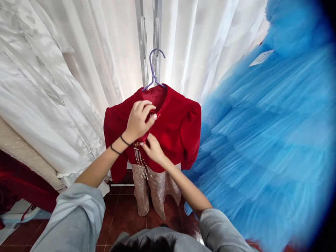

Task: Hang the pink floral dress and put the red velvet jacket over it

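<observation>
A red velvet jacket (pixel 170 129) with puffed shoulders hangs on a purple hanger (pixel 151 66). My left hand (pixel 140 117) is at the neckline, fingers curled, the thumb by a small red fastening; it grips the collar edge. Lower on the front opening, my right hand (pixel 154 150) pinches the jacket's edge between thumb and fingers, close to a dangling beaded tassel (pixel 140 159). Fingertips of both hands are partly hidden. Below the jacket hangs a pale, sparkly pink skirt-like garment (pixel 157 187).
Grey metal uprights (pixel 143 42) stand behind the hanger, before a white curtain (pixel 183 42). White gowns (pixel 52 91) hang at left. A tiered blue tulle dress (pixel 262 133) fills the right side. Red-brown tiles (pixel 120 210) cover the floor.
</observation>
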Action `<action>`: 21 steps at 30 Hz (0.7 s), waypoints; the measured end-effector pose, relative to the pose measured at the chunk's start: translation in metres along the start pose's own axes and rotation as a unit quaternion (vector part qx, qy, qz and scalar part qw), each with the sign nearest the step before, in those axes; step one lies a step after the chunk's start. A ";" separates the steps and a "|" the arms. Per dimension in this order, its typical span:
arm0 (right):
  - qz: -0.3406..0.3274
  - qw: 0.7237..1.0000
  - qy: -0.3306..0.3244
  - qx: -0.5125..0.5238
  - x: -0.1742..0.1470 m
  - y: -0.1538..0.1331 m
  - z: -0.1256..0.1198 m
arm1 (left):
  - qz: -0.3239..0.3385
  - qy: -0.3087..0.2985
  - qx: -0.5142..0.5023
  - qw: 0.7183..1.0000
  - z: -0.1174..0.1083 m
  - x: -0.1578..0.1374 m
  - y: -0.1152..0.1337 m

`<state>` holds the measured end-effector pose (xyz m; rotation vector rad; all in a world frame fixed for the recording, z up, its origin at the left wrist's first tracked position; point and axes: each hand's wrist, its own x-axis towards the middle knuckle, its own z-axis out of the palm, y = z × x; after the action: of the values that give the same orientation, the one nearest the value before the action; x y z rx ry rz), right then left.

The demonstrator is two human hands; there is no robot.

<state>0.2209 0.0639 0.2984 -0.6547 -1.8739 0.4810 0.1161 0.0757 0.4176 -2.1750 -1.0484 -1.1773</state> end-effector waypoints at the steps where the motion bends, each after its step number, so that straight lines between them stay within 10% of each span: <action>1: -0.005 1.000 -0.013 -0.013 -0.022 0.006 0.009 | -0.012 -0.022 0.016 1.000 0.004 -0.015 0.005; 5: 0.138 0.974 0.173 -0.053 -0.117 0.035 0.014 | -0.072 -0.085 0.088 0.990 0.024 -0.068 0.005; 8: 0.391 0.824 0.409 -0.007 -0.152 0.072 -0.015 | -0.093 -0.090 0.099 0.987 0.028 -0.083 -0.002; 10: 0.484 0.769 0.408 0.088 -0.153 0.096 -0.042 | -0.089 -0.087 0.052 0.991 0.023 -0.080 -0.005; 15: 0.398 0.818 0.312 0.272 -0.144 0.123 -0.078 | -0.193 0.071 -0.151 0.967 0.002 -0.051 -0.021; 21: 0.436 0.844 0.280 0.135 -0.170 0.121 -0.075 | -0.243 0.005 -0.143 0.960 0.000 -0.053 -0.032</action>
<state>0.3689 0.0505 0.1339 -1.2884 -0.8498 0.9844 0.0720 0.0737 0.3738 -2.1790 -1.5505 -1.6396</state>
